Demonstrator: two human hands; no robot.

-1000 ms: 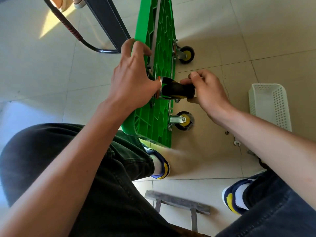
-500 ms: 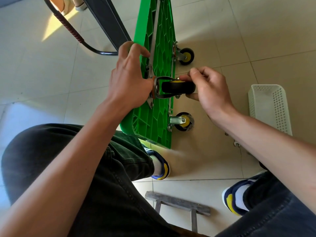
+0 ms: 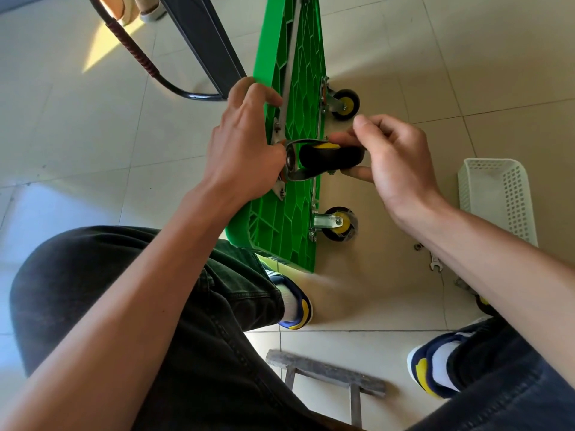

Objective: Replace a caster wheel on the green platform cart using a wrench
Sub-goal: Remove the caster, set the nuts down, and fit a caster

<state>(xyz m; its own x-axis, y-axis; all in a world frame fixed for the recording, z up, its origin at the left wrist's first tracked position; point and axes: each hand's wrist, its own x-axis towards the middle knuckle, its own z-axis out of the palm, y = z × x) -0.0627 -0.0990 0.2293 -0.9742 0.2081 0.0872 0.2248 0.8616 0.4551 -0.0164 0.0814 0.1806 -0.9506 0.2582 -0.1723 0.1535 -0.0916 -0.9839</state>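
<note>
The green platform cart [image 3: 295, 98] stands on its side on the tiled floor, ribbed underside facing right. My left hand [image 3: 245, 144] grips its upper edge next to the mounting plate of a black and yellow caster wheel [image 3: 329, 157]. My right hand [image 3: 392, 157] pinches that caster between thumb and fingers, holding it against the cart's underside. Two more casters are fixed to the cart, one further away [image 3: 343, 104] and one nearer [image 3: 337, 223]. A wrench [image 3: 435, 262] lies on the floor, partly hidden under my right forearm, with a nut [image 3: 418, 246] beside it.
A white perforated basket [image 3: 497, 194] stands on the floor at the right. The cart's black handle [image 3: 146, 63] and a dark metal bar [image 3: 205, 42] lie at the upper left. A grey stool frame [image 3: 326, 374] sits between my feet.
The caster has turned, so its fork and plate now face me. My right hand's grip has shifted further out on the wheel. My left hand slid slightly along the cart's edge.
</note>
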